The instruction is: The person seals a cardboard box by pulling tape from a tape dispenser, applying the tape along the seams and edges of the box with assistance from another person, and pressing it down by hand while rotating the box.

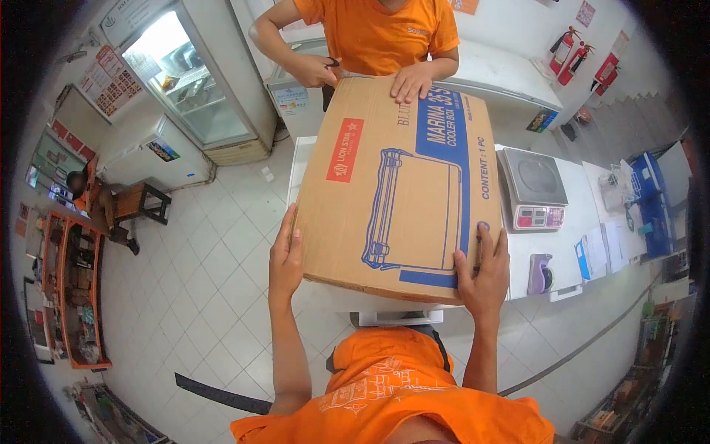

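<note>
A large cardboard cooler box carton, printed in blue and red, rests on a white table in front of me. My left hand presses flat along its left side near the front corner. At the right front corner, my right hand grips the carton with the thumb and fingers on the printed top face. Across from me, a person in an orange shirt lays one hand on the far edge of the carton. Their other hand holds a black-handled tool at the far left corner; its tip is hidden.
Right of the carton stand a weighing scale and a purple tape dispenser, with papers beyond. A glass-door fridge and a chest freezer line the left. Another person sits near a wooden bench.
</note>
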`<act>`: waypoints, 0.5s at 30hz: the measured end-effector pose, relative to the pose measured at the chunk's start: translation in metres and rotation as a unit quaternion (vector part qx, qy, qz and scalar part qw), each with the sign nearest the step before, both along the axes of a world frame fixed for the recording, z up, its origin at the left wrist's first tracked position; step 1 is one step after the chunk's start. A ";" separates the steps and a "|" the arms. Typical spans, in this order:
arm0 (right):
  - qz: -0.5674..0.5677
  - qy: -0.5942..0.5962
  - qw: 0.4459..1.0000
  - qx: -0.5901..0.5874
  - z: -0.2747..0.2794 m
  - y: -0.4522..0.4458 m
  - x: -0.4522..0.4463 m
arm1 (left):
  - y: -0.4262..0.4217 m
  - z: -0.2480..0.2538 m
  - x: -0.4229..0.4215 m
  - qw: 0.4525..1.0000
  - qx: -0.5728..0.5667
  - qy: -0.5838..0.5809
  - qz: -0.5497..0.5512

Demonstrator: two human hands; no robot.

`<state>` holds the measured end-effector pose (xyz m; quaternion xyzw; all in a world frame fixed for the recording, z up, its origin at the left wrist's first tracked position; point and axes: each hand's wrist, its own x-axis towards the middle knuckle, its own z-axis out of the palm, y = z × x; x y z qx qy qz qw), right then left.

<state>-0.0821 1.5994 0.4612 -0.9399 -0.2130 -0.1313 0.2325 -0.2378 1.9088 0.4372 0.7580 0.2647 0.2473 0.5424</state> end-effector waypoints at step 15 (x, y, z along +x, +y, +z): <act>-0.002 -0.005 1.000 -0.011 0.000 -0.001 -0.001 | 0.000 0.001 -0.001 1.000 0.019 0.008 0.000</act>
